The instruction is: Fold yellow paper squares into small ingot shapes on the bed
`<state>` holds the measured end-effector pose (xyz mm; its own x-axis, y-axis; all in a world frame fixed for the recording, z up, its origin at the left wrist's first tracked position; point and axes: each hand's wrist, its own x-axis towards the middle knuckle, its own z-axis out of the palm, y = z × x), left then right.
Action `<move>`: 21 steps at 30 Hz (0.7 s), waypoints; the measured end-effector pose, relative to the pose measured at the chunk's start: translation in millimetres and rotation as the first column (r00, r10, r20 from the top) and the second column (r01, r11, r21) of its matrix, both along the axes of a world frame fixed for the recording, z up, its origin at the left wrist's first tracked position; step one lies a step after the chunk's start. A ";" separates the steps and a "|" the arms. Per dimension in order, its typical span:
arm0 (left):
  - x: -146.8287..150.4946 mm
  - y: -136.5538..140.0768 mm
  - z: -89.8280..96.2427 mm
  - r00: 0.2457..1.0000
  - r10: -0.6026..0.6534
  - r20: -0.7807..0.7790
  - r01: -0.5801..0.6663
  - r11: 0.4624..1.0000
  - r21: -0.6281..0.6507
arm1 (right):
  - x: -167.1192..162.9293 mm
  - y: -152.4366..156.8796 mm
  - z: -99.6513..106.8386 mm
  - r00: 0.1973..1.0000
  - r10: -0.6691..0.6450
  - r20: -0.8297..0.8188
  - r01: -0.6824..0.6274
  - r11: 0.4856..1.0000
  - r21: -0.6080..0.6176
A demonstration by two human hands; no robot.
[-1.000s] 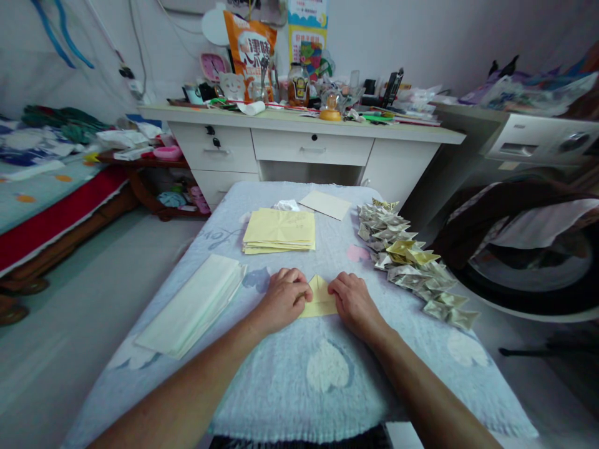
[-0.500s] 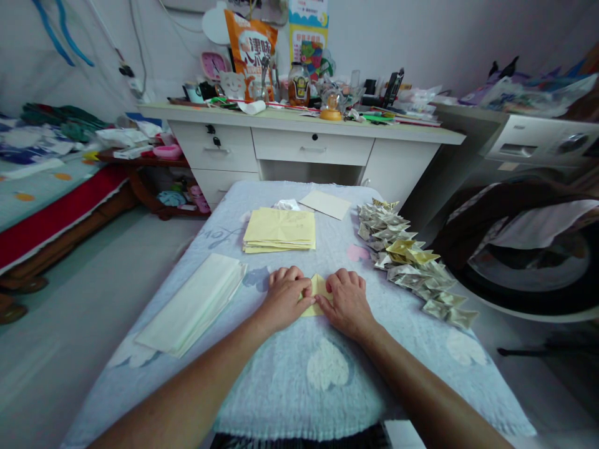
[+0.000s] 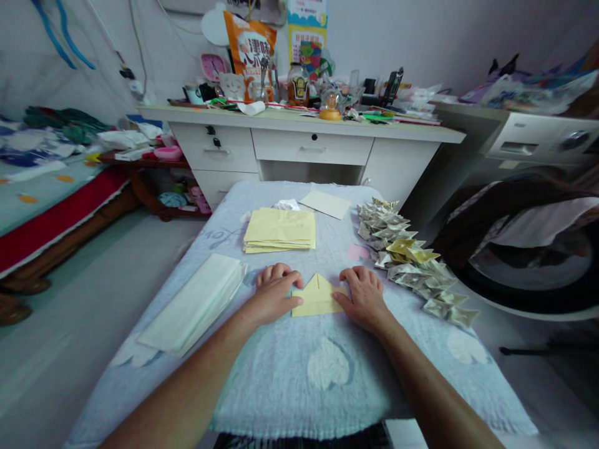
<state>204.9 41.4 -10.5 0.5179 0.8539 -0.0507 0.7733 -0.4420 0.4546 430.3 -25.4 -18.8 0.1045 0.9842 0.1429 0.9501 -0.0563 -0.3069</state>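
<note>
A piece of yellow paper (image 3: 317, 302), folded to a peak with a straight band below, lies flat on the cloth-covered table (image 3: 309, 405). My left hand (image 3: 276, 293) holds its left end, thumb on the edge and fingers bent. At the right end, my right hand (image 3: 366, 297) has thumb and forefinger on the corner, its other fingers curled. Beyond them sits a stack of yellow sheets (image 3: 279, 229). Left of my left hand lies a pile of long, pale folded paper (image 3: 194, 305). Rows of folded paper pieces (image 3: 407, 255), mostly grey with some yellow, stand at the right.
A pale card (image 3: 325, 204) and a crumpled white tissue (image 3: 286, 204) lie toward the table's far edge. Behind stands a white desk (image 3: 313, 149) crowded with a jar, a snack bag and other items. A washing machine (image 3: 533, 140) is at the right, a bed (image 3: 56, 199) at the left.
My hands have moved apart, from the middle of the yellow paper to its two ends. More of the paper's peak and lower band now shows.
</note>
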 end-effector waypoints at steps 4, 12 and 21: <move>-5.2 2.6 0.3 0.999 -0.044 0.014 0.044 0.999 -0.030 | 9.5 -2.3 -0.5 1.000 -0.023 -0.021 0.023 1.000 -0.019; -10.1 4.0 1.5 0.995 -0.096 0.039 0.098 0.994 -0.049 | 17.6 -4.4 5.4 0.994 0.023 -0.107 -0.023 1.000 -0.002; -2.8 -1.8 7.2 0.988 -0.122 0.094 0.124 0.992 -0.012 | -1.6 -0.1 3.9 0.978 0.181 -0.103 -0.173 0.981 0.082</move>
